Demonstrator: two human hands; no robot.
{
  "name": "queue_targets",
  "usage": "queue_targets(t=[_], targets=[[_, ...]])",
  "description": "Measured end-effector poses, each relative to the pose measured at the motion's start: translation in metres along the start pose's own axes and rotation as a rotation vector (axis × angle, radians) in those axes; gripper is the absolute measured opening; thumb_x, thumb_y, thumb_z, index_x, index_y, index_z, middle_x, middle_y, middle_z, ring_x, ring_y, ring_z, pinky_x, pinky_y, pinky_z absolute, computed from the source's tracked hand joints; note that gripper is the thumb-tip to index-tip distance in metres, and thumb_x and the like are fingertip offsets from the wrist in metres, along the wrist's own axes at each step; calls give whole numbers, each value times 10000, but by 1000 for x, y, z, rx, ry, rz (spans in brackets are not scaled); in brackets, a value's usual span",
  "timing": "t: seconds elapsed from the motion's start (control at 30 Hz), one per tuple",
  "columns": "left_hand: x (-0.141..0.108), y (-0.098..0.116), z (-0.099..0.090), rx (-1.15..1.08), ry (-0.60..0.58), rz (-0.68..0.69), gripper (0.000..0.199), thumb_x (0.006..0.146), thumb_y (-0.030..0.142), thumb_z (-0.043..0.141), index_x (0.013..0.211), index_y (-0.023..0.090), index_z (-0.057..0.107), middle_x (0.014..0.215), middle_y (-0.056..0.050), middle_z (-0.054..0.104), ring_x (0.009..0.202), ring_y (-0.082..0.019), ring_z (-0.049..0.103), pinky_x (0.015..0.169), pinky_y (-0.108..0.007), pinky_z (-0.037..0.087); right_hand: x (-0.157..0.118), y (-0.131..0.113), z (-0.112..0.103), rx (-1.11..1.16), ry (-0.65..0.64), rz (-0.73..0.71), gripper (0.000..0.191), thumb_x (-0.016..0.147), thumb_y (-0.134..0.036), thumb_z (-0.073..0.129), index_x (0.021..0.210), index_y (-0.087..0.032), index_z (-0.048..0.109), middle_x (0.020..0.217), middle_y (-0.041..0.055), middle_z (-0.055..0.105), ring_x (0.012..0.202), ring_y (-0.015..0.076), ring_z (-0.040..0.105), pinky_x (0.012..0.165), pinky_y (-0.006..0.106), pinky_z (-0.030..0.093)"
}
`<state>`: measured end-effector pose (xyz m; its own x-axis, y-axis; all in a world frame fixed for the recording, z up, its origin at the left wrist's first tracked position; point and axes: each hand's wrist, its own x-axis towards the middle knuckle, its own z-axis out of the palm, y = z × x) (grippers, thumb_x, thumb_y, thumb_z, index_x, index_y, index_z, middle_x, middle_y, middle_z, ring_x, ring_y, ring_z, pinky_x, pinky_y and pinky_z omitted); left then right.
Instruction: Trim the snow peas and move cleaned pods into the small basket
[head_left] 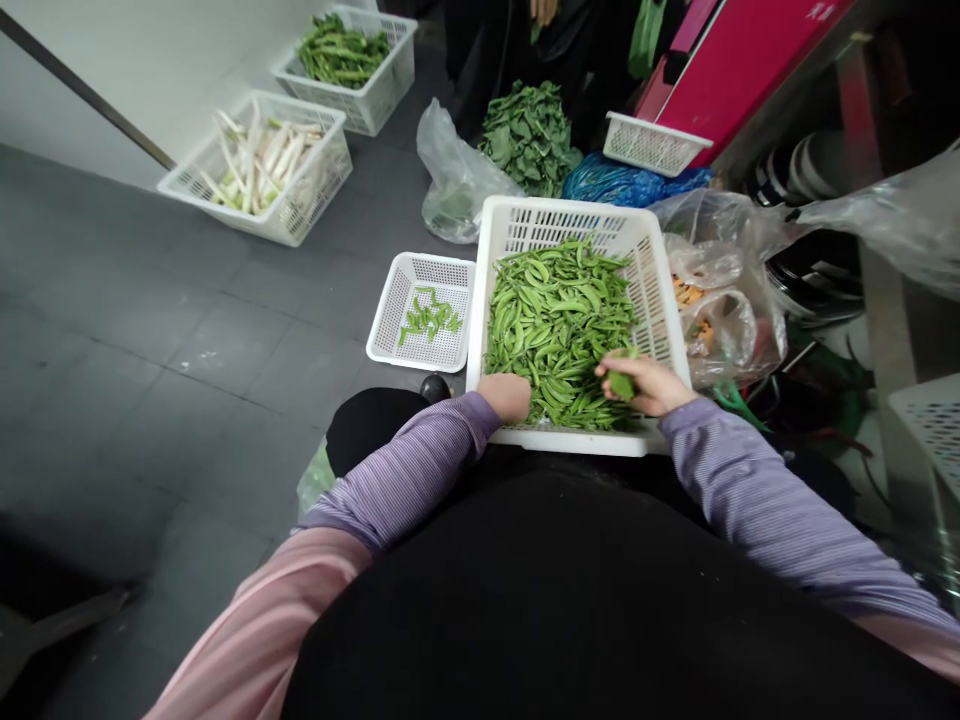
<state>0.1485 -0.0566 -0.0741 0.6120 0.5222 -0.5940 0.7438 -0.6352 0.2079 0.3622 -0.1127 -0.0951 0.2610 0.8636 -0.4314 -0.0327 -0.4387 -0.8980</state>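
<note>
A large white basket (574,440) rests at my lap, heaped with green pea pods (555,320). My left hand (508,397) is over the basket's near left corner, against the pods; its fingers are turned down and hidden, so what it holds cannot be made out. Near the right side of the basket, my right hand (637,385) is closed on a few green pods (620,384), held just above the heap. To the left stands a small white basket (382,335) with several green pods (431,318) lying on its bottom.
Beyond on the left are a basket of white-stemmed vegetables (322,180) and a basket of green stalks (386,95). Leafy greens (529,135), a blue bag (615,182) and clear plastic bags (724,300) surround the big basket. A person in dark clothes (555,50) is at the top.
</note>
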Motion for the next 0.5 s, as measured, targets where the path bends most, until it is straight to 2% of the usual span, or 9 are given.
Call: queue_targets(t=[0.07,0.13,0.17,0.2,0.27,0.33,0.4,0.5], targets=[[1,0,3,42,-49,39,300,735,200,520,990,123,656,991,-165,649,926,-253,614,751,-302,490,1,12,29,-424,-130,19,146,583,-199,679,716,-156,635,633,53,631,547,163,570,532,291,469],[3,0,6,79,-90,76,309,725,176,525,1000,115,652,995,-168,649,927,-257,614,755,-310,494,2,24,59,-993,-235,-21,177,626,-150,634,799,-150,671,738,87,664,714,202,616,664,301,476],[3,0,7,90,-105,97,313,730,169,515,1007,109,649,1000,-171,647,928,-261,613,753,-315,496,3,28,71,-1214,-267,-48,184,650,-143,608,821,-144,678,797,113,672,795,226,620,720,315,467],[4,0,7,99,-120,119,315,740,169,502,1012,102,646,1007,-174,645,932,-264,611,751,-319,497,5,32,81,-1344,-286,-67,187,669,-144,590,831,-132,683,848,142,672,854,251,616,755,334,456],[4,2,7,103,-148,155,312,762,179,476,1010,97,646,1016,-172,642,942,-263,607,758,-318,495,7,37,93,-1363,-298,-68,182,682,-148,583,825,-103,687,899,191,662,898,286,610,775,355,444],[4,3,6,96,-175,171,304,777,202,466,995,102,653,1020,-160,643,949,-256,603,769,-311,489,8,38,95,-1381,-307,-71,180,692,-161,586,827,-99,686,912,199,659,900,283,612,772,348,441],[4,3,4,87,-166,167,306,796,228,452,985,106,658,1035,-151,638,949,-248,601,775,-304,483,8,34,90,-1382,-303,-77,194,695,-181,599,853,-106,682,909,185,662,890,270,613,758,333,441],[3,2,2,60,-67,184,321,828,254,412,1002,144,658,1074,-127,624,944,-227,600,770,-286,473,5,19,69,-1356,-253,-78,237,725,-271,610,912,-135,660,863,127,669,834,232,610,711,301,443]])
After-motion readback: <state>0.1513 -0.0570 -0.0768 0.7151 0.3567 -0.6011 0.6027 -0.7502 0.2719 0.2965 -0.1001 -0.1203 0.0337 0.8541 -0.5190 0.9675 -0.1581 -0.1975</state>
